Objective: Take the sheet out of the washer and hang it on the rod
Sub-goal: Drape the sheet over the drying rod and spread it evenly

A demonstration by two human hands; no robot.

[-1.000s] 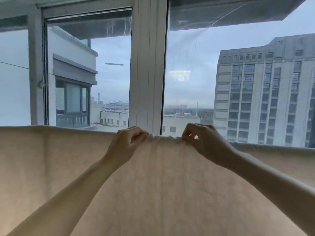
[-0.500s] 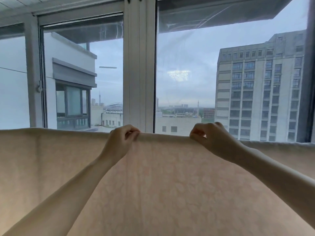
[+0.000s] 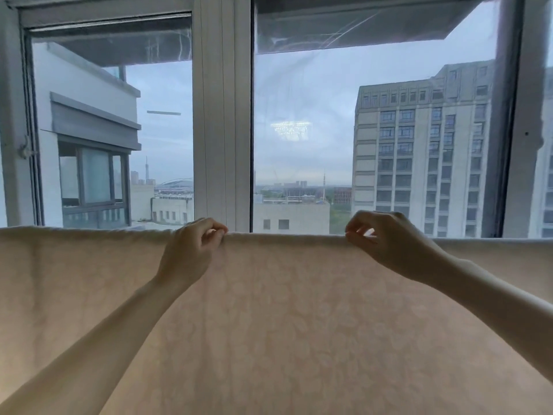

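A pale cream sheet (image 3: pixel 284 319) with a faint leaf pattern hangs spread across the whole width of the view, its top fold running level at mid-height. The rod under that fold is hidden by the cloth. My left hand (image 3: pixel 191 250) pinches the top fold left of centre. My right hand (image 3: pixel 386 241) pinches the fold to the right, thumb and fingertips closed on the edge. Between my hands the fold lies flat and straight. The washer is out of view.
Directly behind the sheet stands a large window with a white frame post (image 3: pixel 223 115) in the middle. A window latch (image 3: pixel 25 149) sits on the left frame. Buildings and sky show through the glass.
My hands have slid apart along the top fold, the right one further right. The bunched cloth between them has been drawn flat.
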